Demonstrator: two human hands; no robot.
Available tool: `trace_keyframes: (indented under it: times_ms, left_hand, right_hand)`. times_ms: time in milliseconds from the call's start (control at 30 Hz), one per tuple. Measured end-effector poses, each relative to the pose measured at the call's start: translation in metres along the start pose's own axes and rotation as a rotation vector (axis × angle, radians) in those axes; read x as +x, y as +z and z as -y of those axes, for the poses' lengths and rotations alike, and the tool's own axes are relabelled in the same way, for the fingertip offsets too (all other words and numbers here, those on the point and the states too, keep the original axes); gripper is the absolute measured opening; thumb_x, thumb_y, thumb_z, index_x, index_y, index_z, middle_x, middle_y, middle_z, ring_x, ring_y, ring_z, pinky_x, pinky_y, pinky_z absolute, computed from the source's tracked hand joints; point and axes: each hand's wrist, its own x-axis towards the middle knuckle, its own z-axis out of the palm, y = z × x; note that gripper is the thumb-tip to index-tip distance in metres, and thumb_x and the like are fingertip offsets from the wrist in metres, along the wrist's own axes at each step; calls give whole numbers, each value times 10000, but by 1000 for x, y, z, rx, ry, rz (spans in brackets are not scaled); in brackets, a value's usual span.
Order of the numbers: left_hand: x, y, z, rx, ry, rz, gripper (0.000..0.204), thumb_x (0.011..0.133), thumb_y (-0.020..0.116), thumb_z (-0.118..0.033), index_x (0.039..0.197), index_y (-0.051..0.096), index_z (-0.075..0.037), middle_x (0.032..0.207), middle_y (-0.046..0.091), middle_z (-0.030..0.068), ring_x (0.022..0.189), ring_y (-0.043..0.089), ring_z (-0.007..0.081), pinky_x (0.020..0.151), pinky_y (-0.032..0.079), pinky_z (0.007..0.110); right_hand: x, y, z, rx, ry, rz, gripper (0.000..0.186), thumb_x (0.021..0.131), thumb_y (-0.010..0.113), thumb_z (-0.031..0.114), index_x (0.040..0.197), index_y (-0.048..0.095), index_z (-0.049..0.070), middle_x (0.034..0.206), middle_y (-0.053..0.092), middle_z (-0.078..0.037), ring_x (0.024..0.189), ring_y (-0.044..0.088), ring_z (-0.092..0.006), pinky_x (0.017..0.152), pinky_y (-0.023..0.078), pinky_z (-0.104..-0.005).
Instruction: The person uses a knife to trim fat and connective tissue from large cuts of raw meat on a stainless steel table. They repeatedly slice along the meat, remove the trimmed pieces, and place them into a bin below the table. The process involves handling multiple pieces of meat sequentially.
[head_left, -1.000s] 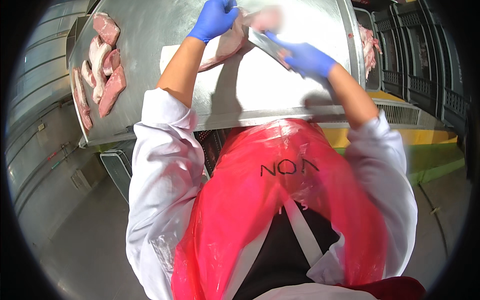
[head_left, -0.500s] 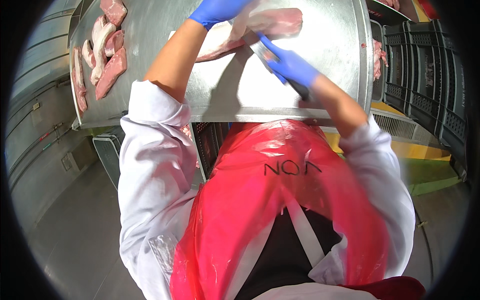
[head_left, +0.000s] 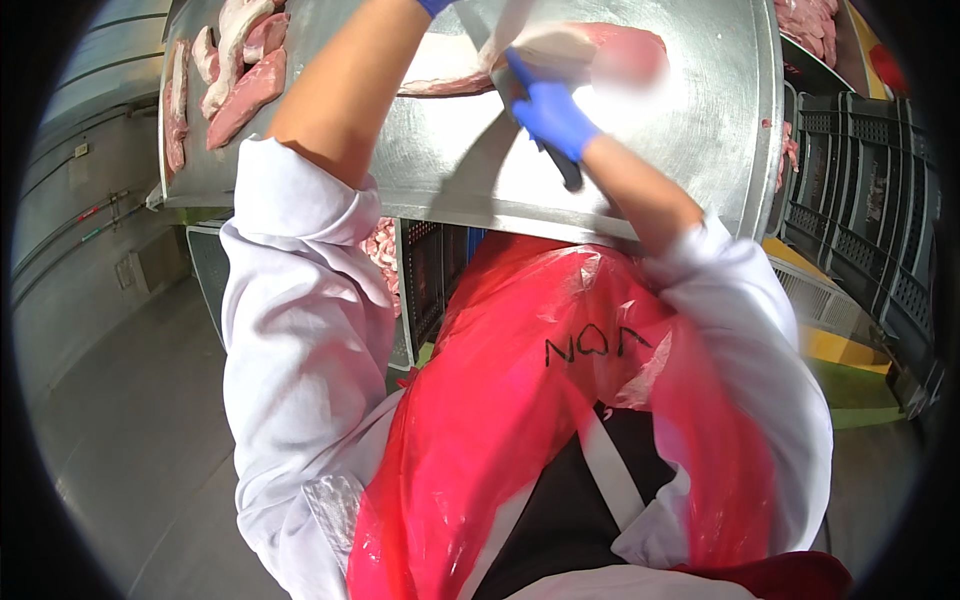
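A long piece of pale pink meat with a white fat layer (head_left: 440, 62) lies across the metal table in front of me. My right hand (head_left: 556, 118), in a blue glove, is closed around the dark handle of a knife (head_left: 571, 176). The knife's blade is at the near side of the meat, partly hidden by the fingers. A thin pale strip (head_left: 507, 28) rises from the meat toward the upper edge of the picture. Of my left hand (head_left: 436, 5) only the blue glove's cuff shows at that edge; its fingers are out of sight.
Several cut meat pieces (head_left: 247, 98) lie at the table's left end. Dark plastic crates (head_left: 850, 190) stand right of the metal table (head_left: 420, 190). More meat fills a container (head_left: 808, 28) at the upper right. Below the table's front edge, a crate holds small meat pieces (head_left: 382, 255).
The view has shifted, so the table sits higher and farther right. My right hand and knife have moved left along the meat. My left hand has mostly passed beyond the upper edge.
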Motion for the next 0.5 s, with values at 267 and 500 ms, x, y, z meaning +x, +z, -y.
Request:
trace_keyframes:
  times_ms: [267,500]
  left_hand:
    - [-12,-28,-42,-54,110,6,92,941,683,-88,860,664,-48,767,661,15,691,610,98,652,498,259]
    - [-23,-90,-54,-390,208,20,70,927,658,-56,899,696,-4,841,695,61,751,656,143,690,515,269]
  right_hand:
    - [27,51,17,38,50,-116,709,1025,429,204,1666,128,236,855,670,-164,626,678,-261,643,593,-394]
    - [7,120,-8,-135,21,-95,726,1027,441,255,1666,98,219,887,698,-225,680,697,-332,692,591,-419]
